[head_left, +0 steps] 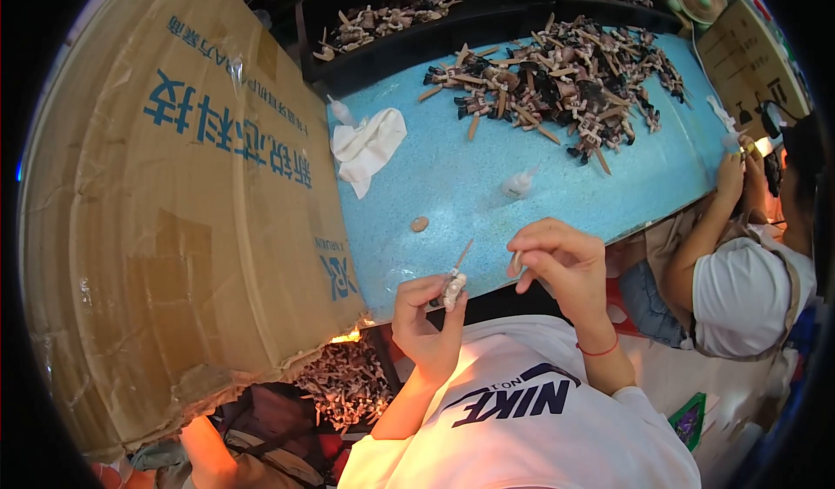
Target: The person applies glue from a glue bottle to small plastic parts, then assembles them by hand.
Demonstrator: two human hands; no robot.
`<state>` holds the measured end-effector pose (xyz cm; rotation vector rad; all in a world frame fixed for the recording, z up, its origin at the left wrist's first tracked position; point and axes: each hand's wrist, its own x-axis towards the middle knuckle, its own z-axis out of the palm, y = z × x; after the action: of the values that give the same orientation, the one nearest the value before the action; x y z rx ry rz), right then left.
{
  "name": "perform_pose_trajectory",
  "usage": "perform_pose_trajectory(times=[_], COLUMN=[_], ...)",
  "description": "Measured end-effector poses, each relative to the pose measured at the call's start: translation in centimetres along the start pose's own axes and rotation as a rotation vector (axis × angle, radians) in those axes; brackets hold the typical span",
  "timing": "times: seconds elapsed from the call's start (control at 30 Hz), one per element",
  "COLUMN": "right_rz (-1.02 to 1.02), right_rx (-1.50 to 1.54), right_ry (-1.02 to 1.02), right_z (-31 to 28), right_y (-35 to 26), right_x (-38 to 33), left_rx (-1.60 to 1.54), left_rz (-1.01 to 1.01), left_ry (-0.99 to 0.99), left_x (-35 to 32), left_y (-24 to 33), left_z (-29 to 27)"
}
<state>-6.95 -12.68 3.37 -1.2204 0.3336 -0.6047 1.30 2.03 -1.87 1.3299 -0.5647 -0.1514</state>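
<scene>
My left hand [428,319] pinches a small pale figurine [453,290] between thumb and fingers, just over the table's near edge. A thin tan piece sticks up from the figurine. To its right, my right hand [570,267] holds a small beige piece [517,262] in its fingertips, apart from the figurine. A similar beige oval piece [419,224] lies on the blue table surface [461,185] beyond my left hand. A small white squeeze bottle [519,184] rests on the table beyond my right hand.
Many figurines lie in a pile [565,80] at the far side. Black trays [417,41] with more stand behind. A big cardboard box [191,228] walls off the left, beside a white cloth [370,146] and another bottle [342,111]. A co-worker [739,289] sits at right.
</scene>
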Motion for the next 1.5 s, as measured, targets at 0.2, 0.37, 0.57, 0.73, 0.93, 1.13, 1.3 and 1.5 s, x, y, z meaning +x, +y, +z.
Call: perform_pose_trajectory(times=[0.2, 0.37, 0.57, 0.73, 0.93, 1.13, 1.3, 1.5], right_rz=[0.148, 0.290, 0.381, 0.395, 0.394, 0.402, 0.407, 0.360], right_rx=[0.171, 0.239, 0.246, 0.288, 0.310, 0.263, 0.246, 0.233], right_ry=[-0.090, -0.058, -0.105, -0.072, -0.068, -0.063, -0.055, -0.073], right_z=[1.7, 2.0, 1.7, 1.8, 2.0, 2.2, 2.5, 2.3], right_y=[-1.7, -1.7, -1.2, -0.8, -0.9, -0.9, -1.5, -1.5], right_x=[-1.1, -1.0, -1.0, -0.5, -0.3, -0.6, -0.7, -1.0], left_rx=[0.290, 0.368, 0.396, 0.413, 0.385, 0.350, 0.136, 0.061], left_rz=[0.268, 0.389, 0.446, 0.488, 0.468, 0.387, 0.156, 0.058], left_ry=[-0.015, -0.027, -0.048, -0.084, -0.085, -0.058, -0.138, -0.240], left_x=[0.8, 0.7, 0.9, 1.4, 1.7, 1.9, 1.9, 2.2], left_y=[0.6, 0.8, 0.8, 1.2, 1.4, 1.6, 2.6, 3.7], left_z=[0.8, 0.8, 0.7, 0.7, 0.6, 0.5, 0.4, 0.0])
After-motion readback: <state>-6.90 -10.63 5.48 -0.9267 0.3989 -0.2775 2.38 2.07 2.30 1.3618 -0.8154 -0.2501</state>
